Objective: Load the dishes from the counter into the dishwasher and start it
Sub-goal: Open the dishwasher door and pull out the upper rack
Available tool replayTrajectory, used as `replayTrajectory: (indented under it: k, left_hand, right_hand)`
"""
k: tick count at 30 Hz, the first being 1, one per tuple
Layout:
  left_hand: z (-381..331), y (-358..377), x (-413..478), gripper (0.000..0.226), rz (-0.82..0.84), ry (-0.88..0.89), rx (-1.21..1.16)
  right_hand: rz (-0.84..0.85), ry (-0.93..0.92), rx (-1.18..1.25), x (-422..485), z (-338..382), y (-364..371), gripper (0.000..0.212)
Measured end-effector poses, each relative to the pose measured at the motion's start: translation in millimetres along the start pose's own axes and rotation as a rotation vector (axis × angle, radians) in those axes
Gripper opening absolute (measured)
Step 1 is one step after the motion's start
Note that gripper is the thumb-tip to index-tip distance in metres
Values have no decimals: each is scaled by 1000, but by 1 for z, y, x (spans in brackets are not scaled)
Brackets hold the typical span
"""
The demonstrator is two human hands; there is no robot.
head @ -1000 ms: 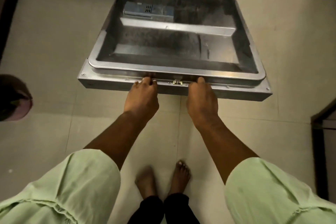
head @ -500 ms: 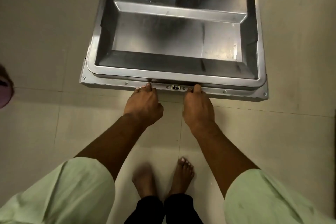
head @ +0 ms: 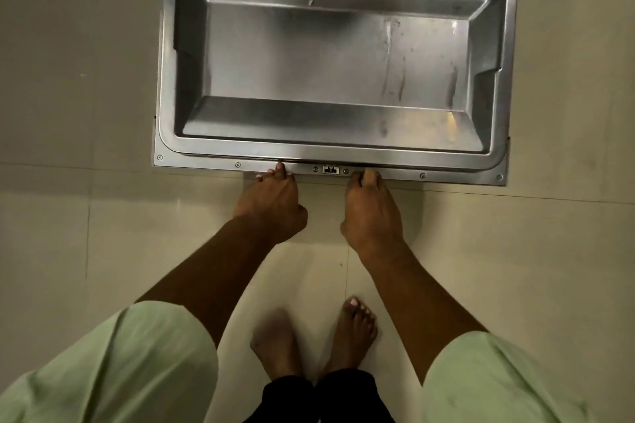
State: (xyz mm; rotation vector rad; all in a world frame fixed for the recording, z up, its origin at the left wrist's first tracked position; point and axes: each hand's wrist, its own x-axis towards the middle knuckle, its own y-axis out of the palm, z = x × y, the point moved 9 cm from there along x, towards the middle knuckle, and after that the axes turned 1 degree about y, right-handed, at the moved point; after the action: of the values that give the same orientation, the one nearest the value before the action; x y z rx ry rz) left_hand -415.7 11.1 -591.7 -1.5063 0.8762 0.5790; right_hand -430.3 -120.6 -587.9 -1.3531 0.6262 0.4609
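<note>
Head view: dishwasher door (head: 330, 55) is lying open and flat above the tiled floor (head: 68, 79); left hand (head: 271, 203) and right hand (head: 372, 213) are gripping its near edge, fingers curling onto it, either side of the latch (head: 330, 170).

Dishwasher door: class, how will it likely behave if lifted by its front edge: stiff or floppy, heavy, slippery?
Probably stiff: the door is pressed sheet metal with a screwed rim. Likely heavy for one hand: the left hand and right hand both grip its edge. The smooth, streaked steel may be slippery, so a grip could slide.
</note>
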Motion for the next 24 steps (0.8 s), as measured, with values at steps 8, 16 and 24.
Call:
replayTrajectory:
  k: [8, 16, 24]
  left_hand:
    - [2, 2, -9, 79, 66, 57, 38]
    - [5, -81, -67, 63, -231, 67, 65]
    - [13, -195, -154, 70, -415, 41, 11]
  right_hand:
    - [-14, 19, 53, -6, 0, -13, 64]
    - [-215, -27, 107, -41, 21, -98, 75]
    - [-322, -68, 112, -104, 62, -214, 78]
